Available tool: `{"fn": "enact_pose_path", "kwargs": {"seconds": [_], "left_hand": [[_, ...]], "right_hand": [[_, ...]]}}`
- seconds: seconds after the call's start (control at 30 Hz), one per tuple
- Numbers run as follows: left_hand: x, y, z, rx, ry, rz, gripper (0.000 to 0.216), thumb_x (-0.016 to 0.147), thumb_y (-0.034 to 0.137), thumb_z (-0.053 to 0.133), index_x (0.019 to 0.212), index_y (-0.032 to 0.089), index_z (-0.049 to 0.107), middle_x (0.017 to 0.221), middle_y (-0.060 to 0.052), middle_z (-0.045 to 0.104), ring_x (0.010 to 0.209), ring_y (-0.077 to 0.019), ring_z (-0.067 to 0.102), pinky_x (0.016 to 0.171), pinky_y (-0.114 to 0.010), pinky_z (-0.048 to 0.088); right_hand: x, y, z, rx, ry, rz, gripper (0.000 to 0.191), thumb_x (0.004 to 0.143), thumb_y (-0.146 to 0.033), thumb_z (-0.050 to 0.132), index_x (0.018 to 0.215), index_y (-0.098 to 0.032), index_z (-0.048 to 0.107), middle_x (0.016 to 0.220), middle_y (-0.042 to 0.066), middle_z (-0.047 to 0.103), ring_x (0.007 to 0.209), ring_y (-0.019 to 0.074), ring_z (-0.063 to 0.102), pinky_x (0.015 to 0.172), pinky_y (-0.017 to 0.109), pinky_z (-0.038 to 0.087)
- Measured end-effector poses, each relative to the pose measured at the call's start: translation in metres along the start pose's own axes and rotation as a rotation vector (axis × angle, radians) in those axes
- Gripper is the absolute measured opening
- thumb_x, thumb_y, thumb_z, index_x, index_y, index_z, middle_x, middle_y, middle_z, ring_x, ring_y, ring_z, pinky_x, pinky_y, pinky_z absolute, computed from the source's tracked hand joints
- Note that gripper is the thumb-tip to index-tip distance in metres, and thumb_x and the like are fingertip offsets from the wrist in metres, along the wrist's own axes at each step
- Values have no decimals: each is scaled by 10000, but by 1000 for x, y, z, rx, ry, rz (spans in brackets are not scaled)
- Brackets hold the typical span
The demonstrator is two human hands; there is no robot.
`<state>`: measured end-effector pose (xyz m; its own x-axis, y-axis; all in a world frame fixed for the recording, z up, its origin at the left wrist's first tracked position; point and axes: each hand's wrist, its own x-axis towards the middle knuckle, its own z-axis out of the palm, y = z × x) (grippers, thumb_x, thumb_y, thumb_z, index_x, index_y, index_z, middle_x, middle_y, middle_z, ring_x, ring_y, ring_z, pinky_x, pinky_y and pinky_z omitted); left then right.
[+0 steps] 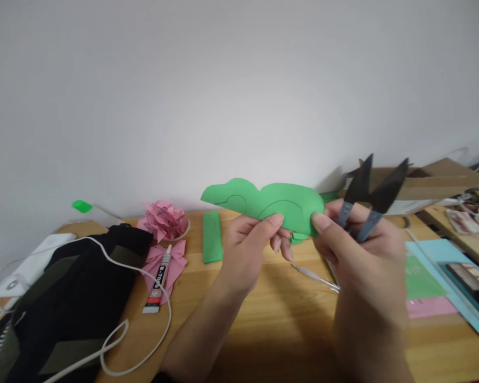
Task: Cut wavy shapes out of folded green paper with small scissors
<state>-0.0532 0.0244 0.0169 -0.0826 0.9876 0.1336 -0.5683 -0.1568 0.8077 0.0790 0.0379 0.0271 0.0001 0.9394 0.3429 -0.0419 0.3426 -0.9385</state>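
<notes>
A wavy-edged green paper cutout (279, 199) with drawn curved lines is held up above the table. My left hand (249, 247) pinches its lower edge near the middle, thumb in front. At the cutout's right end, the thumb of my right hand (355, 250) presses on the paper. That hand also holds scissors (377, 194), their dark blades spread and pointing up, handles hidden in the fingers. Behind and just below the cutout a small green paper piece (298, 238) shows. On the table lie a green paper strip (212, 236) and a thin silver tool (315, 276).
To the left are a pink paper flower (165, 221), a glue tube (158, 282), a dark bag (91, 298) and a looping white cable (170, 319). Coloured paper sheets (425, 282) and an open cardboard box (431, 186) sit at the right. A wall (239, 96) stands behind.
</notes>
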Motion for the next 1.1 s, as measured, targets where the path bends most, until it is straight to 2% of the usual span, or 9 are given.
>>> {"fn": "enact_pose_path", "kwargs": {"seconds": [0.07, 0.13, 0.23, 0.43, 0.6, 0.73, 0.87, 1.03, 1.1], "left_hand": [[0, -1, 1, -9, 49, 35, 377, 807, 275, 663, 460, 154, 579, 442, 44, 493, 403, -81, 558, 490, -229, 428], [1, -1, 1, -20, 108, 81, 342, 793, 305, 691, 496, 155, 614, 448, 48, 485, 413, -83, 559, 497, -230, 439], [3, -1, 1, -24, 209, 150, 317, 769, 344, 719, 529, 153, 640, 454, 49, 479, 421, -82, 551, 483, -223, 421], [4, 1, 0, -39, 334, 233, 347, 772, 389, 710, 531, 157, 615, 475, 37, 503, 416, -69, 499, 444, -222, 354], [1, 7, 3, -72, 327, 215, 380, 757, 375, 731, 488, 154, 580, 467, 40, 499, 421, -66, 518, 469, -216, 378], [-1, 8, 5, -80, 300, 180, 366, 748, 392, 740, 507, 151, 605, 460, 44, 493, 423, -63, 504, 467, -213, 387], [-4, 3, 6, -87, 269, 151, 389, 780, 423, 704, 517, 160, 594, 471, 36, 504, 427, -79, 492, 474, -235, 416], [-7, -3, 7, 33, 333, 252, 436, 843, 358, 651, 465, 175, 535, 467, 39, 472, 484, -76, 466, 643, -248, 480], [-8, -4, 7, 82, 360, 274, 444, 847, 356, 648, 459, 180, 522, 469, 42, 448, 485, -78, 447, 652, -249, 476]], "right_hand": [[1, 1, 3, 41, 17, 9, 157, 862, -316, 686, 753, -216, 634, 539, -65, 328, 458, 77, 284, 394, 240, 194], [1, 1, 4, 109, -3, 20, 235, 927, -413, 571, 811, -223, 643, 539, -60, 303, 462, 94, 273, 403, 252, 204], [-3, -2, 2, 134, -158, 95, 421, 995, -486, 355, 792, -225, 615, 526, -45, 308, 468, 124, 274, 411, 272, 219], [-9, -9, -2, -83, -492, 96, 408, 963, -476, 471, 666, -200, 503, 601, -29, 405, 529, 110, 353, 475, 252, 303], [-7, -6, 1, -50, -594, 227, 460, 972, -533, 400, 675, -194, 496, 532, -40, 431, 481, 100, 380, 461, 236, 322], [-7, -5, 4, 91, -617, 345, 462, 975, -539, 370, 761, -182, 571, 476, -44, 443, 432, 102, 388, 450, 237, 345], [-8, -4, 8, 151, -603, 388, 454, 959, -545, 406, 748, -178, 571, 461, -37, 462, 413, 100, 387, 430, 233, 333], [-10, 2, 14, 297, -557, 402, 452, 951, -559, 412, 735, -188, 556, 436, -48, 452, 382, 87, 363, 396, 207, 302], [-10, 3, 16, 362, -542, 418, 447, 943, -562, 428, 727, -190, 550, 421, -63, 429, 356, 75, 334, 380, 194, 296]]}}
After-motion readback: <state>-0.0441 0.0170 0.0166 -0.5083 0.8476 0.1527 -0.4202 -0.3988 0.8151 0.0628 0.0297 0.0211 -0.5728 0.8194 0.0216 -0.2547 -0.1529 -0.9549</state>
